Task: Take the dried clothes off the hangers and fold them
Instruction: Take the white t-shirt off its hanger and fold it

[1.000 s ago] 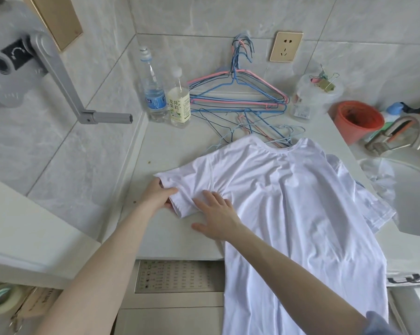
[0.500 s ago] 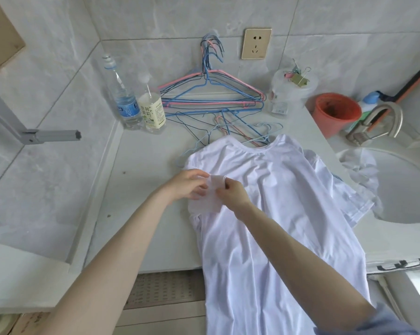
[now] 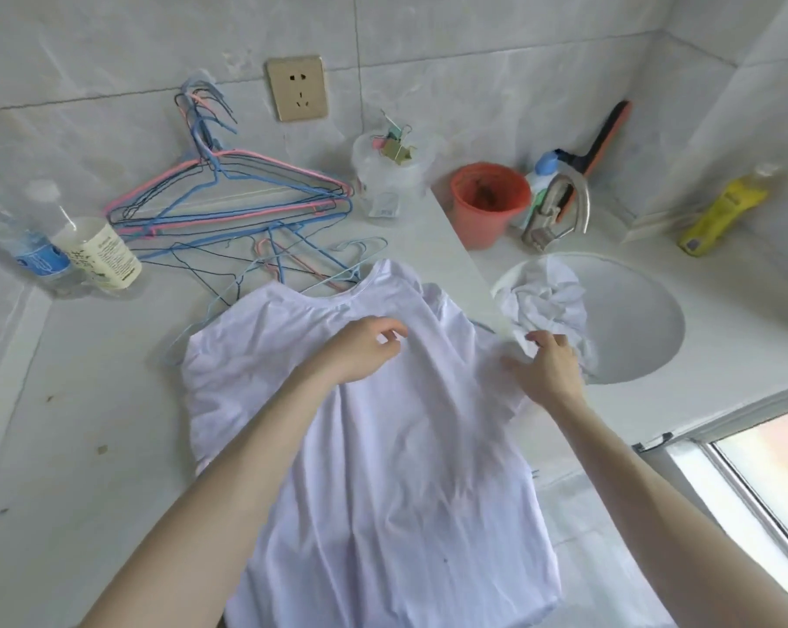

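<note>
"Why is the shirt (image 3: 383,469) spread flat on the counter (image 3: 88,401), hem hanging below the wrists?"

"For folding, I'd judge. The left hand (image 3: 360,351) sits loosely curled on its chest, whether pinching I can't tell. The right hand (image 3: 548,369) grasps the sleeve (image 3: 496,346), likely to turn it inward. Bare hangers (image 3: 229,206) lie beyond both."
</note>
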